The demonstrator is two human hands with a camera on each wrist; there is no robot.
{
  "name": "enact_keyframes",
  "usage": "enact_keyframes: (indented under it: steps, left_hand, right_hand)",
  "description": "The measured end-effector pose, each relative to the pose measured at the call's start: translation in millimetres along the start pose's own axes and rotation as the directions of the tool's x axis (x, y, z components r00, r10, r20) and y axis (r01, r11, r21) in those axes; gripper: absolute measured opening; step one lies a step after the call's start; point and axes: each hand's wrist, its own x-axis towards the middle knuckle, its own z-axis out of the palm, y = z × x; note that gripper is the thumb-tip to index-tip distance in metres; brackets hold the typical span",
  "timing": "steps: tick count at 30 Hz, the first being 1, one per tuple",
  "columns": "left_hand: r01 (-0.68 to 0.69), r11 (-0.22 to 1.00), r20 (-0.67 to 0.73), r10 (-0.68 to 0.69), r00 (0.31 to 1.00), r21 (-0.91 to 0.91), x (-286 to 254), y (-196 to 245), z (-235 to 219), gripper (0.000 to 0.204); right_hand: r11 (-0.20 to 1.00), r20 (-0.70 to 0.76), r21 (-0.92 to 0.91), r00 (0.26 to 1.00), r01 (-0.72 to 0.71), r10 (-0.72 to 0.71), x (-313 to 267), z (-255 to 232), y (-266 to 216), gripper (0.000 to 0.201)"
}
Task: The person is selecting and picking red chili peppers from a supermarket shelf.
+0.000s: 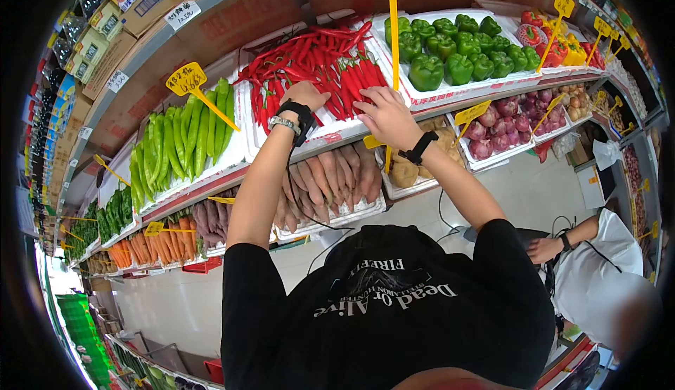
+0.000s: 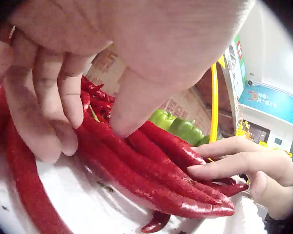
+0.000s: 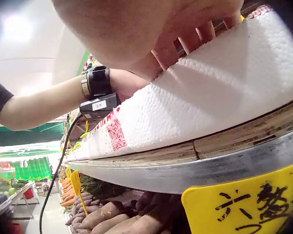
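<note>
Long red chili peppers [image 1: 320,56] lie heaped in a white foam tray [image 3: 210,83]. My left hand [image 1: 306,96] is over the near left part of the heap. In the left wrist view, its bent fingers and thumb hold peppers [image 2: 151,170] from either side, stems toward the palm. To the right, my right hand [image 1: 388,116] reaches over the tray's front edge. Its outstretched fingers [image 2: 224,168] touch the peppers near their tips. In the right wrist view those fingertips are hidden behind the foam rim.
Green bell peppers [image 1: 457,49] sit right of the chilies, long green peppers [image 1: 186,137] left. Sweet potatoes [image 1: 330,179] and onions [image 1: 506,126] fill the lower shelf. A yellow price sign [image 1: 394,24] stands beside my right hand. Another person [image 1: 598,256] is behind at right.
</note>
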Motion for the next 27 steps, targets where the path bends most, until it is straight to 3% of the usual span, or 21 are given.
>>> enact_keyframes:
  steps: [3,10,13,19,22,27]
  left_hand:
    - [0.118,0.993,-0.011,-0.118,0.993,0.018,1,7,4,0.067]
    - [0.133,0.991,-0.119,-0.13,0.984,0.017,-1,21,9,0.088]
    - [0.143,0.989,-0.058,-0.145,0.988,-0.033,4,19,9,0.093]
    - [0.052,0.998,-0.085,-0.055,0.995,-0.047,15,5,17,0.095]
    - [0.108,0.992,-0.014,-0.109,0.994,-0.062,16,3,12,0.093]
    - [0.098,0.977,-0.17,-0.066,0.983,0.188,-2,32,4,0.084]
  right_hand:
    - [0.999,0.001,-0.027,1.0,-0.019,0.019,1,-1,-3,0.032]
    - [0.999,-0.013,0.012,0.999,0.032,-0.032,6,3,-5,0.033]
    - [0.997,0.009,-0.013,0.998,0.07,-0.069,14,11,-8,0.033]
    - [0.994,0.029,-0.094,0.998,0.054,-0.051,21,17,-4,0.03]
    - [0.995,0.01,-0.096,0.999,0.035,-0.034,19,16,-2,0.029]
    - [0.997,-0.002,-0.069,0.999,0.039,-0.039,16,19,-2,0.027]
